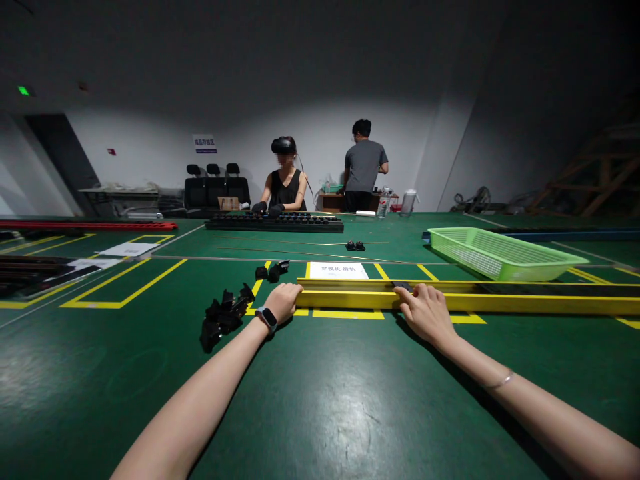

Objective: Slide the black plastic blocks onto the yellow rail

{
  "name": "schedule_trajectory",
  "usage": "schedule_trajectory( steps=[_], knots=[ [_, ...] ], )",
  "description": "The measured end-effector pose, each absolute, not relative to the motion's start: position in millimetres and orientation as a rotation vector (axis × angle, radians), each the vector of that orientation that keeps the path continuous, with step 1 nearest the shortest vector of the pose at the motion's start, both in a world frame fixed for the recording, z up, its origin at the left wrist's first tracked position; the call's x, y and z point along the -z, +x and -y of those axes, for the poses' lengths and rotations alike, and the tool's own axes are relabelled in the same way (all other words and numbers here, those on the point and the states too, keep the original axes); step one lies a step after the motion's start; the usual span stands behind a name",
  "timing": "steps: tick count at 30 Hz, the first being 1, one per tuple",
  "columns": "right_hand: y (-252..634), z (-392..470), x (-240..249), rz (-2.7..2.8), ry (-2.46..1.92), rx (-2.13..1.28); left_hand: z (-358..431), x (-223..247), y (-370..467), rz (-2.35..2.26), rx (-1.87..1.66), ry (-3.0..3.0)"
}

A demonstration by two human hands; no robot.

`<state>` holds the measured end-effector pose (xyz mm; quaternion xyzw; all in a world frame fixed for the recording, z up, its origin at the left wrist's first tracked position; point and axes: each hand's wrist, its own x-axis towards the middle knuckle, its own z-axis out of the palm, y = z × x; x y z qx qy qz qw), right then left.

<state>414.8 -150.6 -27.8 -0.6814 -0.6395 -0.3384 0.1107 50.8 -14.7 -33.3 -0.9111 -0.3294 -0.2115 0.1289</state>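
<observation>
A long yellow rail (500, 304) lies across the green table, running out past the right edge of the view. At its left end my left hand (281, 303) is closed around the tip. My right hand (425, 308) rests over the rail's near wall, its fingers on a small black module (401, 286) in the channel; part of the module is hidden by the fingers. Left of my left hand lies a heap of black modules (224, 317), with a few more black pieces (273, 271) just behind it.
A green basket (500, 257) stands behind the rail at the right. A paper label (339, 270) lies behind the rail. Thin rods and two small black pieces (355, 246) are farther back. Across the table, a gloved person works at black rails (275, 227); another person stands behind.
</observation>
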Motion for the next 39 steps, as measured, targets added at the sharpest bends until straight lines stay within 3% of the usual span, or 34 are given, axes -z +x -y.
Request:
schedule_trajectory(
  steps=[39],
  knots=[
    [482.6,168.5,37.2,1.808,-2.175,1.114,14.0,34.2,50.0,0.960,0.633,-2.656]
  ],
)
